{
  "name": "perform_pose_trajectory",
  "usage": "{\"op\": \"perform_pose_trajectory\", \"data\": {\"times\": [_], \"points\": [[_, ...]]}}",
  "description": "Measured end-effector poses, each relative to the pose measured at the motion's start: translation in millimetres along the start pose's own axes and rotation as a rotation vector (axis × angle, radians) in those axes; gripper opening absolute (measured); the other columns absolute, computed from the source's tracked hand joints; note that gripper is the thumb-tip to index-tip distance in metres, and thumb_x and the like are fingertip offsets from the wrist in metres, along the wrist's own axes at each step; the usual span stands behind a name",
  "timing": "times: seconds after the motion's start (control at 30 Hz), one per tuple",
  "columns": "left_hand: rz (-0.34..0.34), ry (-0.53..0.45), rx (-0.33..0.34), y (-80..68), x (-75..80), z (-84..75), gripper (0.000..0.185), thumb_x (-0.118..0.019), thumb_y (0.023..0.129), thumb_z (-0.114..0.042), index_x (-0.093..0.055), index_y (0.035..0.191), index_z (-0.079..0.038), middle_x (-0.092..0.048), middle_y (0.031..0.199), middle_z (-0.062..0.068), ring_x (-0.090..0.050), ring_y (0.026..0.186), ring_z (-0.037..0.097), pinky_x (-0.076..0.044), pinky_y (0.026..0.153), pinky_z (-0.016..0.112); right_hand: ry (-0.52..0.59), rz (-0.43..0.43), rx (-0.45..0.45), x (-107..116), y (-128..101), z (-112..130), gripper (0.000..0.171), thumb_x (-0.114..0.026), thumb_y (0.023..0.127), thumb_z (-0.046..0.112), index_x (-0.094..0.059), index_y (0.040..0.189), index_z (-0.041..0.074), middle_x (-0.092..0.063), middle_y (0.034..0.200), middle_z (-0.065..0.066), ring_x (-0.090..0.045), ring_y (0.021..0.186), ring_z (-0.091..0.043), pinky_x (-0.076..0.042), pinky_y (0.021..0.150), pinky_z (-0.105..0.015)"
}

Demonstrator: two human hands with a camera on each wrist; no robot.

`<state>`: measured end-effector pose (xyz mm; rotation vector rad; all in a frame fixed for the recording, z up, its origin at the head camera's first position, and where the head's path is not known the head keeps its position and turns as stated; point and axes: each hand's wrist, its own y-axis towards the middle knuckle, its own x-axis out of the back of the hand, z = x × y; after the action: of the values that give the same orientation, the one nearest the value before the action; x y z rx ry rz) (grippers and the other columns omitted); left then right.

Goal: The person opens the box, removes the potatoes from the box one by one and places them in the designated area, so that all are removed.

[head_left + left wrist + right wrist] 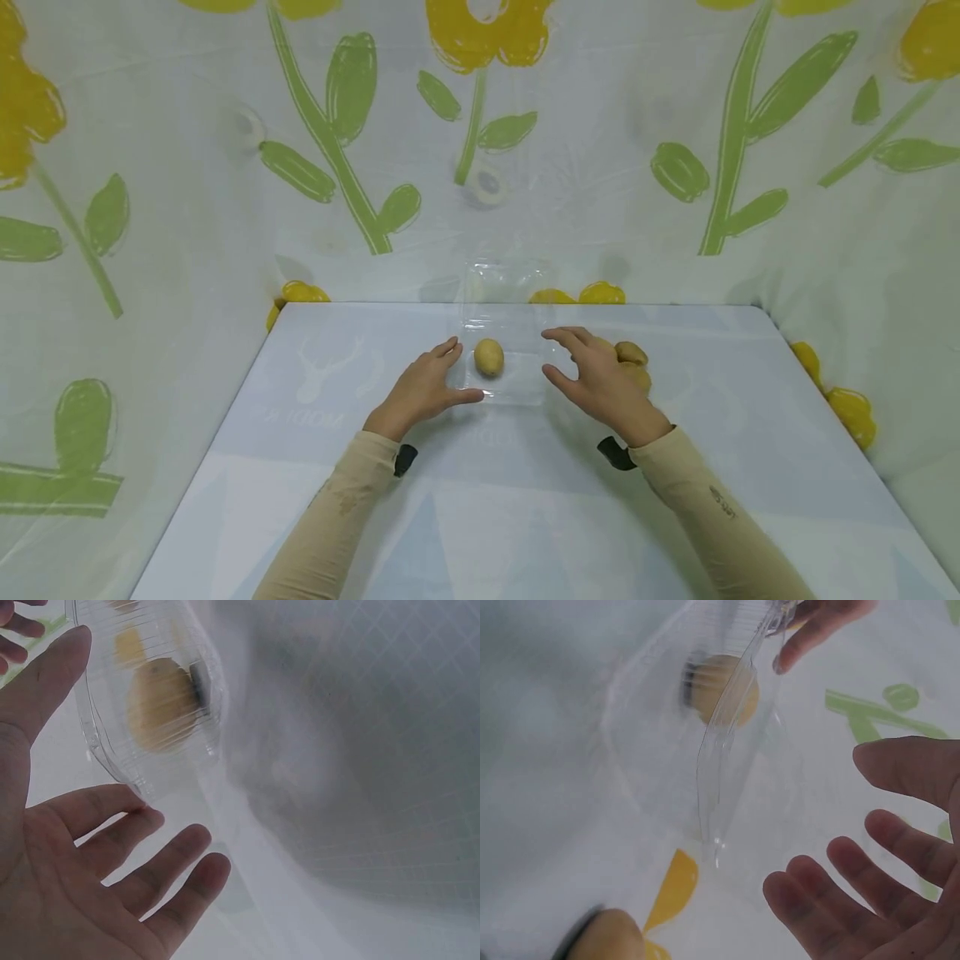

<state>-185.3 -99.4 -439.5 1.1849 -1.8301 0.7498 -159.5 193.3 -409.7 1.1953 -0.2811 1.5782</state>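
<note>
A clear plastic clamshell box point(517, 387) with its lid point(506, 287) raised stands on the table in the head view. Inside, toward its left wall, lies one yellowish potato point(489, 357), seen through the ribbed wall in the left wrist view point(161, 705). My left hand point(423, 385) is at the box's left side, thumb and fingers spread; its fingertips point(139, 796) are at the rim, and whether they touch cannot be told. To the right of the box hovers my right hand point(600, 379), fingers loosely bent, holding nothing.
Several more potatoes point(632, 353) lie just right of the box, partly hidden behind my right hand. A curtain point(570, 167) with yellow flowers surrounds the white table point(480, 517) at the back and sides.
</note>
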Motion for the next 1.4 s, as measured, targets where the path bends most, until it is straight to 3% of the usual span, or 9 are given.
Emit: {"op": "perform_pose_trajectory", "data": {"times": [0.27,0.6,0.73,0.97,1.3,1.4], "points": [[-0.004,-0.012,0.017,-1.7,-0.8,3.1,0.099,-0.078,0.083,-0.058,-0.037,0.156,-0.004,-0.028,0.165,0.007,-0.036,0.145,0.039,-0.033,0.117,0.051,0.006,0.081,0.016,-13,24,8,0.052,-0.072,0.096,0.019,-0.053,0.142,0.006,-0.055,0.138,-0.012,-0.058,0.124,-0.028,-0.051,0.101,-0.043],[-0.001,-0.017,0.021,2.1,-2.4,1.0,0.100,-0.078,0.083,-0.059,-0.037,0.156,-0.005,-0.028,0.166,0.005,-0.035,0.146,0.037,-0.033,0.117,0.050,0.003,0.172,-0.002,-32,59,10,0.055,-0.078,0.091,0.015,-0.055,0.140,0.005,-0.058,0.134,-0.012,-0.063,0.113,-0.029,-0.056,0.093,-0.041],[-0.005,-0.003,0.018,1.8,-2.8,0.8,0.099,-0.076,0.083,-0.060,-0.037,0.156,-0.005,-0.028,0.165,0.005,-0.036,0.145,0.037,-0.034,0.117,0.050,-0.007,0.228,-0.022,-44,69,13,0.057,-0.079,0.089,0.014,-0.056,0.140,0.005,-0.058,0.134,-0.013,-0.061,0.116,-0.031,-0.053,0.097,-0.041],[-0.012,-0.011,0.015,0.2,0.5,-0.4,0.097,-0.078,0.084,-0.056,-0.038,0.155,-0.003,-0.029,0.165,0.007,-0.036,0.145,0.039,-0.034,0.116,0.051,-0.040,0.301,-0.034,-60,78,18,0.059,-0.081,0.086,0.011,-0.057,0.139,0.005,-0.057,0.137,-0.014,-0.056,0.125,-0.031,-0.047,0.107,-0.043],[-0.023,-0.024,0.001,0.4,-1.0,2.1,0.098,-0.078,0.083,-0.058,-0.039,0.155,-0.004,-0.030,0.164,0.008,-0.037,0.144,0.039,-0.036,0.115,0.051,-0.092,0.345,0.022,-77,85,17,0.051,-0.080,0.088,0.010,-0.062,0.135,0.003,-0.060,0.131,-0.015,-0.058,0.122,-0.033,-0.045,0.108,-0.042],[-0.023,-0.025,0.009,-0.1,-0.3,1.2,0.097,-0.078,0.083,-0.057,-0.039,0.155,-0.005,-0.031,0.164,0.007,-0.037,0.145,0.038,-0.035,0.116,0.050,-0.114,0.363,-0.004,-79,84,18,0.048,-0.079,0.088,0.011,-0.065,0.134,0.005,-0.060,0.129,-0.016,-0.057,0.119,-0.034,-0.048,0.106,-0.042]]}}
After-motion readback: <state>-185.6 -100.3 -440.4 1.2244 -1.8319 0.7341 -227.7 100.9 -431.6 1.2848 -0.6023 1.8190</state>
